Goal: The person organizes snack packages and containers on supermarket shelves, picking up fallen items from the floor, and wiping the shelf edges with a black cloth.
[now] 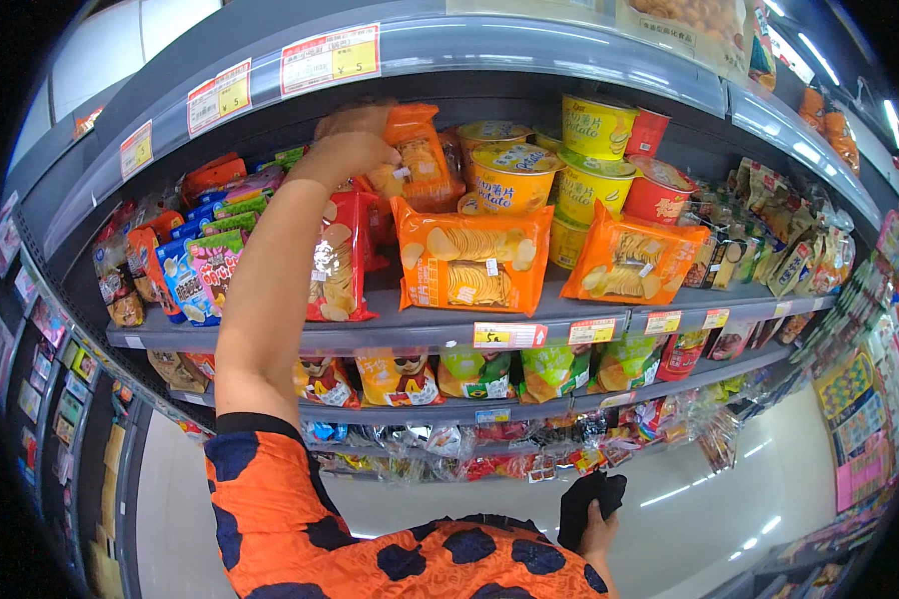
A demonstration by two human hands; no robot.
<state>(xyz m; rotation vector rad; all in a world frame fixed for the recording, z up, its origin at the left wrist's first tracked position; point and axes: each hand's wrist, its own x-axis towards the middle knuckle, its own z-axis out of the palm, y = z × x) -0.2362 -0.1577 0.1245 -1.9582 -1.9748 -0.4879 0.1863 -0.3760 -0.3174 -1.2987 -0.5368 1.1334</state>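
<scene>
My left hand (356, 142) reaches deep onto the shelf, blurred, at the left edge of an orange bag of potato chips (419, 153); whether its fingers grip the bag cannot be told. Below it stands a red chip bag (342, 258). Two more orange chip bags, one at the middle (473, 258) and one to the right (635, 258), stand at the shelf's front. Behind them are stacked potato chip tubs, orange (511, 180), yellow (593, 187) and red (659, 187). My right hand (598, 528) is low beside my body, holding a black cloth-like item (588, 505).
Price tags line the shelf edge (419, 335). Small snack packs (217, 262) fill the shelf's left side, and other packets (794, 254) its right. Lower shelves hold more bags (401, 378). An upper shelf (539, 49) overhangs my left hand. Racks flank both sides.
</scene>
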